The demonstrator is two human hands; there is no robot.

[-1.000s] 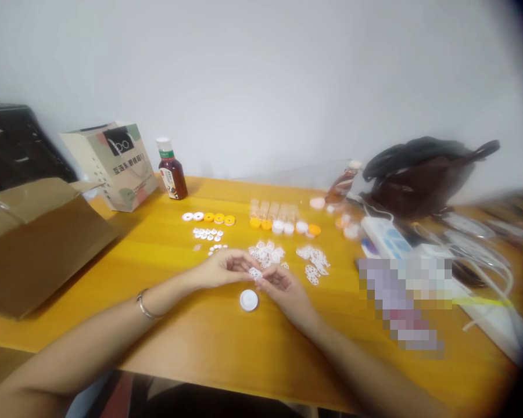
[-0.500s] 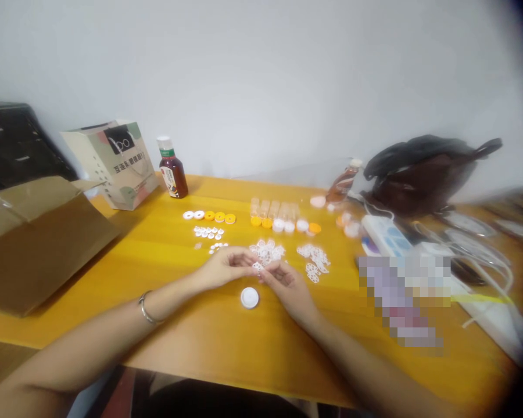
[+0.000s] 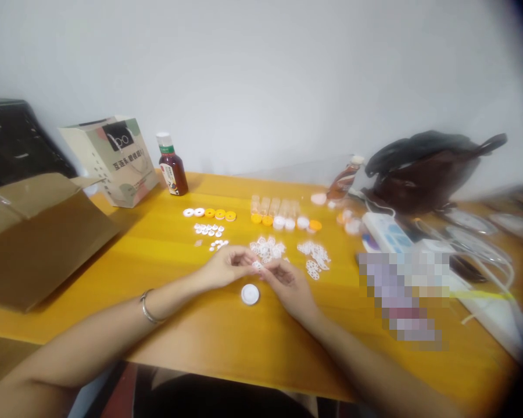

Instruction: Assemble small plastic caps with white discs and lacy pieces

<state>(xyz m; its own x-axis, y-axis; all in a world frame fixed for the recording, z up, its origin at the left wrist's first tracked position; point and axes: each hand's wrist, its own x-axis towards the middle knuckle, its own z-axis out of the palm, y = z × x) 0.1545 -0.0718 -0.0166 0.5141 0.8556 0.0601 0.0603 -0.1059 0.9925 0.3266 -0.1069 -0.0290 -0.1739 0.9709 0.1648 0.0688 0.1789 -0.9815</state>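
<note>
Between my two hands, above the middle of the table, is a small white openwork plastic piece (image 3: pixel 257 265). My left hand (image 3: pixel 229 267) pinches its left side with thumb and fingertips. The fingers of my right hand (image 3: pixel 287 285) close on its right side. A round white cap (image 3: pixel 250 294) lies on the table just below the hands. Right behind my fingertips is a pile of white lacy plastic pieces (image 3: pixel 268 248). A second pile of similar pieces (image 3: pixel 314 258) lies farther right. Small white round parts (image 3: pixel 209 230) sit in rows beyond my left hand.
White and orange ring caps (image 3: pixel 210 213) line the back left, beside clear bottles with coloured lids (image 3: pixel 274 212). A dark red drink bottle (image 3: pixel 172 168), paper bag (image 3: pixel 126 165) and cardboard box (image 3: pixel 47 238) stand left. A power strip (image 3: pixel 387 235) and dark bag (image 3: pixel 427 171) lie right.
The view has shifted very slightly. Both hands stay together on the small white piece, with hardly any movement of the fingers.
</note>
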